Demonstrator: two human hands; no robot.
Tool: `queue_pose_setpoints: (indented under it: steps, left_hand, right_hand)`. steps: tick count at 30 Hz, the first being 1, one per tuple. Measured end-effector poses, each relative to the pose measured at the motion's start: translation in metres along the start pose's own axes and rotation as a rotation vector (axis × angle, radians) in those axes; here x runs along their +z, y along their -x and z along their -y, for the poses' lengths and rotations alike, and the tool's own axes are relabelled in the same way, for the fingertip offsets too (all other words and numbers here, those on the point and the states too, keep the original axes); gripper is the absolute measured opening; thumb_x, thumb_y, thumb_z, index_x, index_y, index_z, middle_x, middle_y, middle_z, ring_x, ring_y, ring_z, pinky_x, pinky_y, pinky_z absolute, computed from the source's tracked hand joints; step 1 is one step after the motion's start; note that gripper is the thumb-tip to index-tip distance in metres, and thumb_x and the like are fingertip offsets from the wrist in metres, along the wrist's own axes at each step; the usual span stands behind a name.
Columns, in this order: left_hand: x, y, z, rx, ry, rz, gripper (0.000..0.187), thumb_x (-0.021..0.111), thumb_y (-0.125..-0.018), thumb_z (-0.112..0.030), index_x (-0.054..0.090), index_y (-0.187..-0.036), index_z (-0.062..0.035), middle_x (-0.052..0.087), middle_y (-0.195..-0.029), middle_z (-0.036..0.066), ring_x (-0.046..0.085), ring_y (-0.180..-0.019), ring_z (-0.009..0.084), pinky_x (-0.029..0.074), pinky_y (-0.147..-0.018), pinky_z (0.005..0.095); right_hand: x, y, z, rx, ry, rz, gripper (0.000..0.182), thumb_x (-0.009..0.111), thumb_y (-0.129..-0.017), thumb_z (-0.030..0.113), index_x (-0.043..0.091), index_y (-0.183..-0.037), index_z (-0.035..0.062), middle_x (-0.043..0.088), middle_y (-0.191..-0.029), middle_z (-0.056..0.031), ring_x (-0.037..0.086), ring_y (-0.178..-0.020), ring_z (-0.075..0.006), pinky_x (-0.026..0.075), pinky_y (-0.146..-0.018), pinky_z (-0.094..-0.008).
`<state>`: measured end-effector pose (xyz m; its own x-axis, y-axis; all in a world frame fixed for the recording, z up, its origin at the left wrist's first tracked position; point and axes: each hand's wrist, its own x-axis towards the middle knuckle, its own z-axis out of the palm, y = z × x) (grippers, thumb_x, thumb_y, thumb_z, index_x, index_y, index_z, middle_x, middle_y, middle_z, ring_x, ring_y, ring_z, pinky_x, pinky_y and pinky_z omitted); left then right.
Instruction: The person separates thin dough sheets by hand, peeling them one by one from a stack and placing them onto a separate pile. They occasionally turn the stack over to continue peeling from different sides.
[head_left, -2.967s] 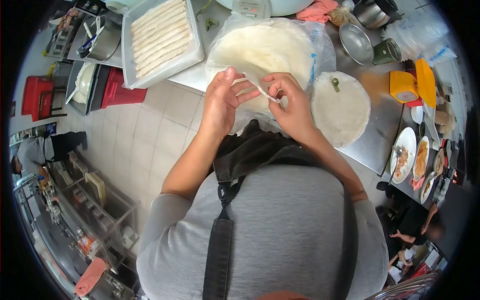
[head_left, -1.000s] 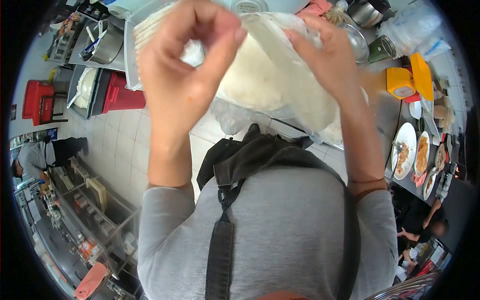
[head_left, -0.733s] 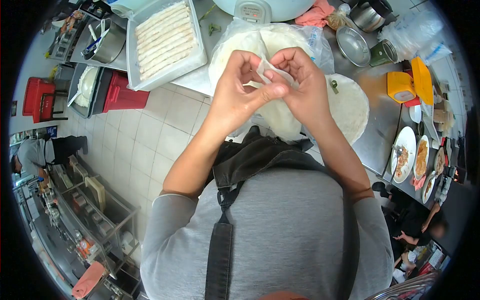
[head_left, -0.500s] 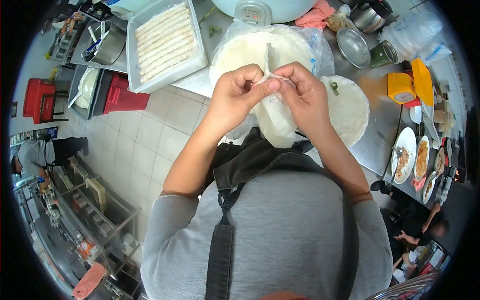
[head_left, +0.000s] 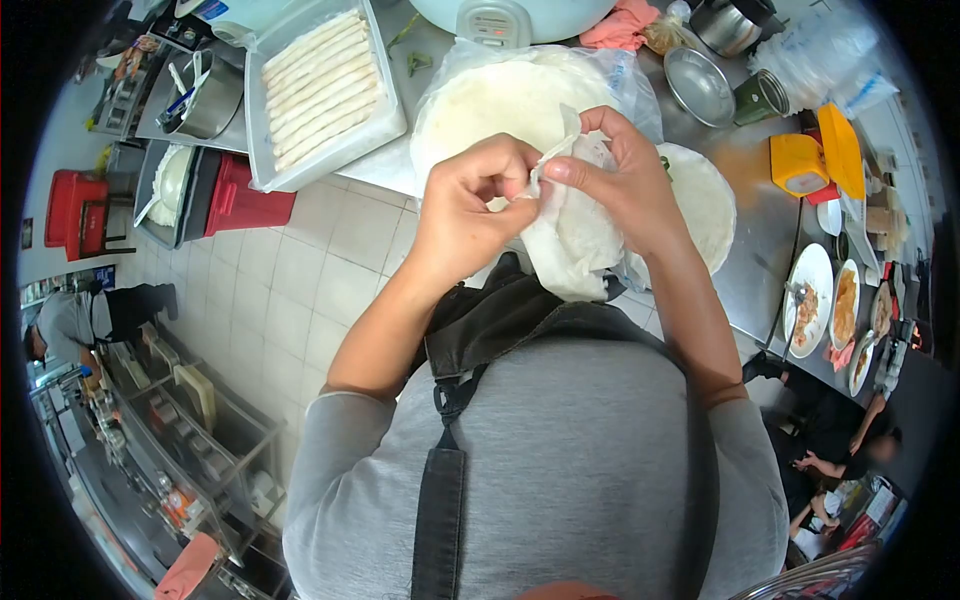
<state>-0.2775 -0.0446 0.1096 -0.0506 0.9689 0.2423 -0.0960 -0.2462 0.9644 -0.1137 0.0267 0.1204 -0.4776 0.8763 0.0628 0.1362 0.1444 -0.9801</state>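
Observation:
A thin, pale wrapper sheet (head_left: 570, 245) hangs crumpled between both hands, in front of the counter edge. My left hand (head_left: 475, 205) pinches its left edge between thumb and fingers. On the other side, my right hand (head_left: 625, 180) grips the upper right part with thumb and forefinger. Behind the hands lies a stack of round, pale wrappers (head_left: 490, 105) on clear plastic. A separate round wrapper (head_left: 703, 210) rests right of my right hand, with a small green piece near its upper left edge.
A white tray (head_left: 398, 125) of rolled pieces stands at the upper left. Behind the stack is a light blue cooker (head_left: 555, 15). A metal bowl (head_left: 698, 88), a yellow box (head_left: 798, 165) and plates (head_left: 806, 265) line the right. Other people are at both sides.
Both hands have shifted, the right one up and outward. The held sheet has turned and spread into a looser bunch to the right. The view has moved slightly.

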Motion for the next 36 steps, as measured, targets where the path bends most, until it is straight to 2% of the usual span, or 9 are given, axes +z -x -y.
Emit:
queue_pose_setpoints:
  steps: [6, 9, 10, 13, 17, 21, 25, 29, 36]
  left_hand:
    - [-0.015, 0.010, -0.006, 0.065, 0.035, -0.243, 0.030, 0.065, -0.074, 0.013, 0.045, -0.063, -0.0063, 0.055, -0.086, 0.005, 0.050, -0.076, 0.0066, 0.041, -0.067, 0.0186]
    - [-0.021, 0.011, -0.008, -0.127, 0.086, -0.222, 0.027, 0.067, -0.075, 0.011, 0.050, -0.092, -0.0027, 0.059, -0.092, 0.007, 0.056, -0.078, 0.0102, 0.045, -0.069, 0.0208]
    - [-0.021, 0.009, -0.011, -0.214, 0.104, -0.157, 0.045, 0.068, -0.076, 0.007, 0.045, -0.114, -0.0006, 0.061, -0.101, 0.011, 0.059, -0.084, 0.0127, 0.047, -0.071, 0.0224]
    - [-0.012, 0.004, -0.021, -0.259, 0.107, -0.076, 0.058, 0.075, -0.076, -0.001, 0.039, -0.121, -0.0019, 0.059, -0.099, 0.009, 0.058, -0.074, 0.0077, 0.047, -0.064, 0.0208]
    - [-0.028, 0.004, -0.021, -0.392, -0.069, 0.041, 0.022, 0.074, -0.082, -0.016, 0.061, -0.088, 0.0004, 0.058, -0.083, 0.003, 0.051, -0.070, 0.0037, 0.039, -0.058, 0.0188]
    - [-0.044, 0.011, -0.027, -0.258, 0.080, -0.141, 0.018, 0.069, -0.080, -0.009, 0.061, -0.068, 0.0012, 0.058, -0.081, 0.002, 0.050, -0.073, 0.0067, 0.039, -0.063, 0.0200]
    - [-0.045, 0.016, -0.040, -0.263, 0.284, -0.146, 0.016, 0.064, -0.077, 0.000, 0.055, -0.064, 0.0020, 0.061, -0.096, 0.008, 0.052, -0.083, 0.0095, 0.041, -0.074, 0.0229]
    - [-0.034, 0.012, -0.036, -0.052, 0.037, 0.010, 0.025, 0.064, -0.077, 0.005, 0.045, -0.061, -0.0011, 0.062, -0.100, 0.009, 0.051, -0.085, 0.0081, 0.041, -0.075, 0.0229]
    - [-0.032, 0.013, -0.034, -0.103, 0.109, -0.192, 0.032, 0.065, -0.074, 0.007, 0.041, -0.063, -0.0104, 0.055, -0.069, -0.001, 0.051, -0.071, 0.0055, 0.041, -0.064, 0.0195]
  right_hand:
    - [-0.015, -0.003, -0.005, 0.185, -0.260, -0.101, 0.028, 0.071, -0.082, 0.016, 0.062, -0.102, -0.0003, 0.065, -0.090, -0.0026, 0.059, -0.079, -0.0088, 0.048, -0.072, -0.0226]
    - [-0.009, 0.003, -0.007, 0.223, -0.346, -0.104, 0.025, 0.068, -0.084, 0.016, 0.065, -0.101, -0.0017, 0.067, -0.087, -0.0037, 0.061, -0.073, -0.0087, 0.050, -0.068, -0.0223]
    - [-0.005, 0.004, -0.003, 0.230, -0.345, -0.058, 0.024, 0.068, -0.084, 0.017, 0.066, -0.100, -0.0014, 0.067, -0.085, -0.0040, 0.060, -0.074, -0.0080, 0.049, -0.066, -0.0227]
    - [0.012, 0.010, 0.005, 0.143, -0.224, 0.043, 0.021, 0.067, -0.086, 0.018, 0.068, -0.097, -0.0001, 0.067, -0.083, -0.0019, 0.058, -0.074, -0.0062, 0.047, -0.065, -0.0226]
    - [0.023, 0.017, 0.004, -0.133, 0.030, 0.023, 0.018, 0.063, -0.089, 0.019, 0.067, -0.091, 0.0019, 0.064, -0.079, 0.0032, 0.053, -0.072, -0.0041, 0.045, -0.066, -0.0209]
    - [0.001, 0.016, 0.013, -0.030, -0.108, -0.133, 0.017, 0.063, -0.089, 0.018, 0.065, -0.088, 0.0013, 0.063, -0.078, 0.0026, 0.054, -0.072, -0.0043, 0.044, -0.065, -0.0209]
    - [-0.018, 0.015, 0.006, 0.179, -0.213, -0.011, 0.022, 0.065, -0.087, 0.019, 0.061, -0.099, -0.0001, 0.063, -0.083, 0.0002, 0.057, -0.078, -0.0081, 0.046, -0.068, -0.0228]
    - [-0.008, 0.007, 0.018, -0.115, -0.120, 0.211, 0.041, 0.073, -0.080, 0.025, 0.054, -0.107, 0.0014, 0.060, -0.099, -0.0057, 0.057, -0.091, -0.0135, 0.047, -0.076, -0.0280]
    - [-0.001, -0.007, 0.017, -0.010, 0.129, -0.048, 0.047, 0.081, -0.070, 0.029, 0.054, -0.097, 0.0010, 0.062, -0.092, -0.0062, 0.059, -0.079, -0.0121, 0.048, -0.067, -0.0254]
